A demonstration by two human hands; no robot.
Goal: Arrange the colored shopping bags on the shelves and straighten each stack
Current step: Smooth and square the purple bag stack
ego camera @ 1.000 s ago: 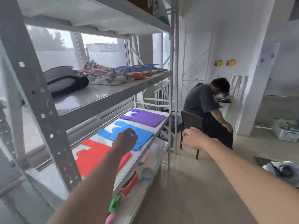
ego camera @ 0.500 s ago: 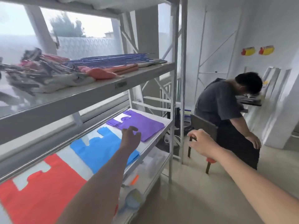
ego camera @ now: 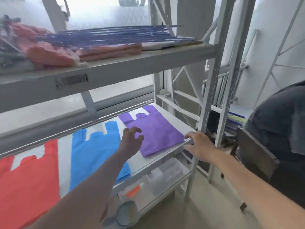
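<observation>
Three flat stacks of shopping bags lie side by side on the white middle shelf (ego camera: 166, 155): red (ego camera: 28, 177) at the left, blue (ego camera: 94, 151) in the middle, purple (ego camera: 156, 133) at the right. My left hand (ego camera: 132, 141) hovers with fingers spread over the left edge of the purple stack, holding nothing. My right hand (ego camera: 198, 146) rests with fingers apart at the shelf's front right corner, beside the purple stack's near corner.
The upper shelf (ego camera: 115, 68) carries pink and blue-striped folded goods. Clear plastic boxes (ego camera: 165, 174) sit on the lower shelf. A grey upright post (ego camera: 209, 100) stands right of my right hand. A seated person in a dark shirt (ego camera: 280, 123) is close at the right.
I have moved closer to the shelf. My left hand went from above the blue stack to the purple one, and my right hand came in from the air to the shelf's front corner.
</observation>
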